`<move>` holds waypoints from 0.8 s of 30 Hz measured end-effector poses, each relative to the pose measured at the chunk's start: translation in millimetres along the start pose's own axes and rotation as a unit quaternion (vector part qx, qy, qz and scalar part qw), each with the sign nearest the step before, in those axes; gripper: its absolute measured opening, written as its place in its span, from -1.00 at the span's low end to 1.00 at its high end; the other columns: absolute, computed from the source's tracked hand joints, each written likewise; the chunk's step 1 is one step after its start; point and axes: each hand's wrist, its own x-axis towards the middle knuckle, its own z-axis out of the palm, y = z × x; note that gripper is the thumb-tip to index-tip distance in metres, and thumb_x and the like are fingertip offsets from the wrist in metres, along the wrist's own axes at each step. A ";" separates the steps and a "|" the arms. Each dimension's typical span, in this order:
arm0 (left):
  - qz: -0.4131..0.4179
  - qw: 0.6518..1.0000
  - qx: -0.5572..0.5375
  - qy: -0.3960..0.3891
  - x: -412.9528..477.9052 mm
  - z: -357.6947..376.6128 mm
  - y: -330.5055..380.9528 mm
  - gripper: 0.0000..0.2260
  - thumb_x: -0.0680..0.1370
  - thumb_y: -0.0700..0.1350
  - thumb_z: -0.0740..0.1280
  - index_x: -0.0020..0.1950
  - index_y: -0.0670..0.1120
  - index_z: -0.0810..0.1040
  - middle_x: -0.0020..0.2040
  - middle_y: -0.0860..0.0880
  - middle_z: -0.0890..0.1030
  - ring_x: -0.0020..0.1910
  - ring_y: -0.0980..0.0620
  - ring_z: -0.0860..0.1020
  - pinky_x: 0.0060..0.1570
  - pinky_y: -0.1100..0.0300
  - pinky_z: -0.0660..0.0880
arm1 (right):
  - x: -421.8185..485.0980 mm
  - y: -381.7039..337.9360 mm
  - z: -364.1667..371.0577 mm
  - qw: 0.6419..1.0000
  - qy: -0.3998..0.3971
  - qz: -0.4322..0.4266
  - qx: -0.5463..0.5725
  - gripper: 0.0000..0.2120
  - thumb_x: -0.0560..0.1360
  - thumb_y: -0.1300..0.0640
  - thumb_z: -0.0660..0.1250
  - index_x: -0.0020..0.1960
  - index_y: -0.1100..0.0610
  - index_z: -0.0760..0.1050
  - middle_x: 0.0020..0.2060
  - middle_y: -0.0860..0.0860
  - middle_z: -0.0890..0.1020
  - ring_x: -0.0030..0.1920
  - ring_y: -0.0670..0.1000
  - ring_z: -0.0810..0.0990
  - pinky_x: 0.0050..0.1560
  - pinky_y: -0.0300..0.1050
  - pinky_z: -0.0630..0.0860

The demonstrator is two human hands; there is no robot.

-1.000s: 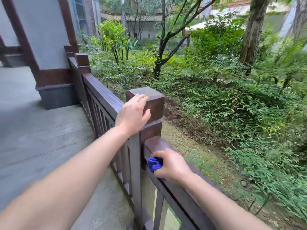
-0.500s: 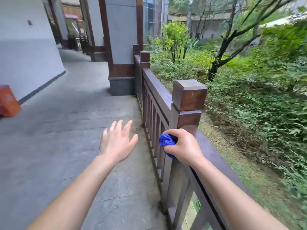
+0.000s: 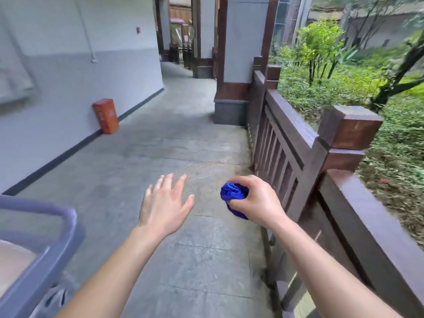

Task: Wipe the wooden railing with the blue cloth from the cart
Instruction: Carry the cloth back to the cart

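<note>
My right hand (image 3: 259,200) grips a bunched-up blue cloth (image 3: 232,195) in the air, over the stone floor and just left of the dark wooden railing (image 3: 291,125). The cloth touches nothing. The railing runs along the right side, with a square post (image 3: 346,131) near me and a flat top rail (image 3: 376,216) below it. My left hand (image 3: 164,203) floats open, fingers spread, palm down, empty, left of the cloth. A corner of the grey-blue cart (image 3: 43,246) shows at the lower left.
A paved walkway (image 3: 160,161) stretches ahead between a grey wall (image 3: 68,76) and the railing. An orange box (image 3: 106,115) stands against the wall. A wide pillar (image 3: 238,65) stands where the railing ends. Green shrubs (image 3: 344,72) fill the ground beyond the railing.
My view has swung left, away from the garden. My left hand came off the post and my right hand lifted the cloth off the top rail, both moving out over the walkway. The cart has come into view.
</note>
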 end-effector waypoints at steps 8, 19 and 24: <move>-0.066 0.998 0.020 0.013 -101.1 -27.4 -104.9 -0.41 0.49 0.21 0.07 0.35 -0.11 0.54 0.26 -0.28 0.57 0.25 -0.28 0.54 0.17 -0.22 0.51 | -42.3 -105.3 75.2 0.995 -0.065 -0.065 0.032 -0.61 0.24 0.01 0.42 0.06 -0.20 0.56 -0.07 -0.13 0.59 -0.05 -0.08 0.54 0.00 -0.15 0.47; -0.226 0.971 0.047 0.053 -226.9 -45.9 -165.7 -0.41 0.51 0.21 0.03 0.42 -0.05 0.44 0.32 -0.19 0.52 0.33 -0.23 0.45 0.18 -0.20 0.47 | -78.1 -198.1 136.2 0.955 -0.186 -0.224 0.056 -0.62 0.25 -0.01 0.41 0.07 -0.21 0.54 -0.12 -0.13 0.55 -0.13 -0.07 0.54 -0.12 -0.17 0.45; -0.290 0.952 0.076 0.066 -278.2 -52.7 -162.9 -0.45 0.52 0.18 0.08 0.40 -0.07 0.47 0.27 -0.24 0.55 0.26 -0.27 0.51 0.12 -0.17 0.50 | -96.9 -217.9 156.6 0.927 -0.230 -0.287 0.075 -0.61 0.25 -0.01 0.41 0.07 -0.21 0.55 -0.16 -0.11 0.55 -0.15 -0.06 0.54 -0.15 -0.12 0.48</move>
